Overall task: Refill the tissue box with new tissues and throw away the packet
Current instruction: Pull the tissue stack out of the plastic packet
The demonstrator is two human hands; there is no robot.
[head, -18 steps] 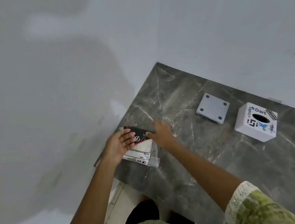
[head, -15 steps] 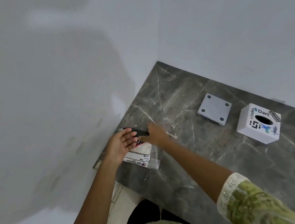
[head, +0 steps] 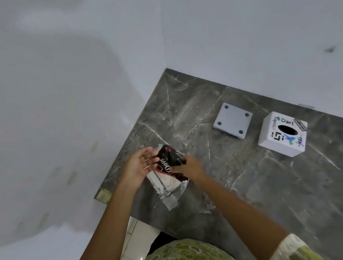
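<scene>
A tissue packet (head: 168,175), black on top with white tissues and clear plastic below, is tilted up off the grey marble counter (head: 244,187) near its left edge. My right hand (head: 189,168) grips the packet's dark upper part. My left hand (head: 140,165) is beside the packet's left side, palm up with fingers spread, touching its edge. The white cube tissue box (head: 282,136), with stickers and an oval slot on top, stands at the back right. Its grey square base plate (head: 232,121) with four round feet lies just left of it.
White walls close the counter's left and back sides. The counter's front edge runs just before my body, with pale floor tiles (head: 137,246) below. A worn yellowish corner (head: 103,195) marks the counter's front left.
My right hand closed on the packet and lifted and turned it, so its black face now shows. My left hand stayed at its left side.
</scene>
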